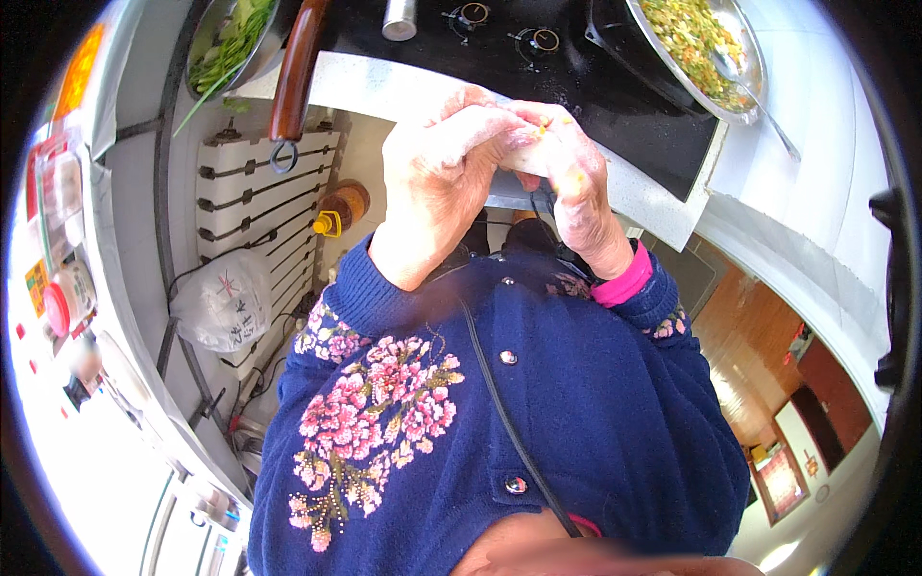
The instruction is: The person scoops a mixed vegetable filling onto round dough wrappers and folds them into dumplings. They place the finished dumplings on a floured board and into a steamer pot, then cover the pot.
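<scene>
In front of my chest, above the pale countertop edge, my left hand [446,158] and my right hand [580,165] meet with fingers curled inward. Between them is a piece of white dough [533,155], pinched by both hands and mostly covered by the fingers. White flour coats both hands. Small yellow crumbs cling to the fingers of my right hand. Whether the dough is sealed around anything cannot be made out.
A steel bowl [756,65] of chopped vegetable filling holds a spoon [767,119], right of the black cooktop [576,79]. At upper left are a bowl of green vegetables [230,50] and a wooden pan handle [295,79] overhanging the counter edge. An oil bottle [349,205] stands below.
</scene>
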`<state>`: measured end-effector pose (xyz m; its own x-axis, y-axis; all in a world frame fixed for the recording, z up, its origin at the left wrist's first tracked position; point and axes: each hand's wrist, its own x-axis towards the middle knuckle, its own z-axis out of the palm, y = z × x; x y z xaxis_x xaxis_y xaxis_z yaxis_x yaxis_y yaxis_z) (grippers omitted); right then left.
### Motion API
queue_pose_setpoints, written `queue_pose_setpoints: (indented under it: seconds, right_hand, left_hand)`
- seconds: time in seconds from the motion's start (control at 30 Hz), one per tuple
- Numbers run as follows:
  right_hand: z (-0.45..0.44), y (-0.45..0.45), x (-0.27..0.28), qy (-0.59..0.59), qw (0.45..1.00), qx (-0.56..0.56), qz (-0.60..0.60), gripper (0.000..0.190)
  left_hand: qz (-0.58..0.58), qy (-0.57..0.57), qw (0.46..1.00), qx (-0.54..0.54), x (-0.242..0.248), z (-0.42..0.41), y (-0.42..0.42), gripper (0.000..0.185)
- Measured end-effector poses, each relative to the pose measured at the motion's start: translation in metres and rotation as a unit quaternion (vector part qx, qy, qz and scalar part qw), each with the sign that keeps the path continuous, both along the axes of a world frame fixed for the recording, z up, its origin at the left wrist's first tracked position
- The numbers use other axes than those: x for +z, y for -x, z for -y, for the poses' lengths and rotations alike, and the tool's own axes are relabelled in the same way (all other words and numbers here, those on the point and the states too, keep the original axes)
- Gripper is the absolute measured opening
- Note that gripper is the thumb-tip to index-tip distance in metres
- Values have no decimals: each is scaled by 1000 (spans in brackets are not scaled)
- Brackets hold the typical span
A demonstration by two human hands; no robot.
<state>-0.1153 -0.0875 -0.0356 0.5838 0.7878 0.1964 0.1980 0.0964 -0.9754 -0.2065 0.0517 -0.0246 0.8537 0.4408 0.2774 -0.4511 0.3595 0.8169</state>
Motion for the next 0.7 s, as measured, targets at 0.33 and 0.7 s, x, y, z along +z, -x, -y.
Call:
queue_pose_setpoints:
  seconds: [0.33,0.7]
  right_hand:
    - [-45,-22,7,78,982,57,160,47]
    - [-79,-23,1,107,969,168,149,69]
  left_hand:
    - [-106,-331,921,175,-7,-37,2,24]
    - [-106,-379,890,230,-27,-61,25,24]
